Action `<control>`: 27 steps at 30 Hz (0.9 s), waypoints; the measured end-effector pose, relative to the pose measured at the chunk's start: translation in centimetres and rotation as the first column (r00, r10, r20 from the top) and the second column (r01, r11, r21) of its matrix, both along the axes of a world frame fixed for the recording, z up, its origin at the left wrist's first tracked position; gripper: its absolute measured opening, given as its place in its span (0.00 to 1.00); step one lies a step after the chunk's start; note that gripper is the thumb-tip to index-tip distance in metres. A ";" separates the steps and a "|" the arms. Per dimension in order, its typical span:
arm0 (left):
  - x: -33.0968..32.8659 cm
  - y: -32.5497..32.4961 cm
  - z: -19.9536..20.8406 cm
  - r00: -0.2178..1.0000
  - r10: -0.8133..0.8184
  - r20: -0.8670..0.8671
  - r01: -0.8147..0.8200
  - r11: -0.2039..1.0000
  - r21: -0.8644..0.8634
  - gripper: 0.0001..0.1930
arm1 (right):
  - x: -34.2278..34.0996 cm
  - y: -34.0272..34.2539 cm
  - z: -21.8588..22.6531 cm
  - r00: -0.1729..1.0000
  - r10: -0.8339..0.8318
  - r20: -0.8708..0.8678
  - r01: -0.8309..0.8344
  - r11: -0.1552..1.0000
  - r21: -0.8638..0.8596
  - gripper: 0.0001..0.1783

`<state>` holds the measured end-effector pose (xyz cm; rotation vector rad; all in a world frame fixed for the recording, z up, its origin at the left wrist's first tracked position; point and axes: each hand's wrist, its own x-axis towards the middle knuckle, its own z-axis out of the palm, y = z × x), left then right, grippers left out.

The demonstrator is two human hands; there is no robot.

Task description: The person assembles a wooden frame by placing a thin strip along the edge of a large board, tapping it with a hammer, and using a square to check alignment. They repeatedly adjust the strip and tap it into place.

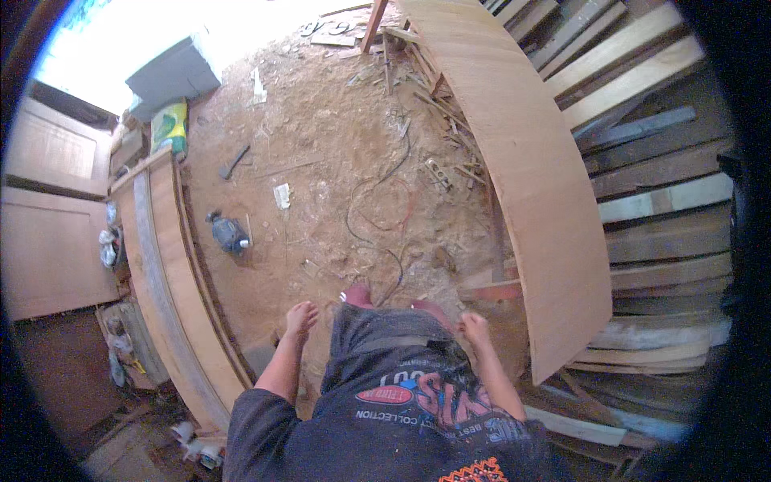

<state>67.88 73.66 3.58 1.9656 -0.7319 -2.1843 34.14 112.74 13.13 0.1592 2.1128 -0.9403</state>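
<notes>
Black cable (350, 217) loops beyond the left edge of the plywood sheet (534, 161), liable to trip a careless step, left hand (301, 318) and right hand (475, 328) seemingly empty, fingers curled.

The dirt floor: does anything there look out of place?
Yes: a dark cable lies in loose loops across the dirt floor, possibly a trip risk, and a hatchet-like tool lies loose left of it.

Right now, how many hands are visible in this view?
2: the left hand shows above the dirt floor on the left; the right hand is nearer the large wooden board. No other hand is visible.
</notes>
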 end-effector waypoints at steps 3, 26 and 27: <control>4.3 2.9 -0.5 0.995 0.100 0.031 -0.101 0.994 0.037 0.15 | -2.7 -7.9 1.9 0.974 0.219 -0.063 -0.223 0.973 -0.064 0.15; -5.7 -5.0 -0.1 0.897 0.416 -0.147 -0.402 0.908 0.118 0.14 | -18.0 -32.8 -3.1 0.917 0.351 0.190 -0.353 0.935 -0.022 0.14; -7.4 -8.4 0.1 0.956 0.281 -0.089 -0.284 0.959 -0.016 0.14 | -19.5 -34.1 -3.5 0.931 0.302 0.205 -0.301 0.953 -0.033 0.14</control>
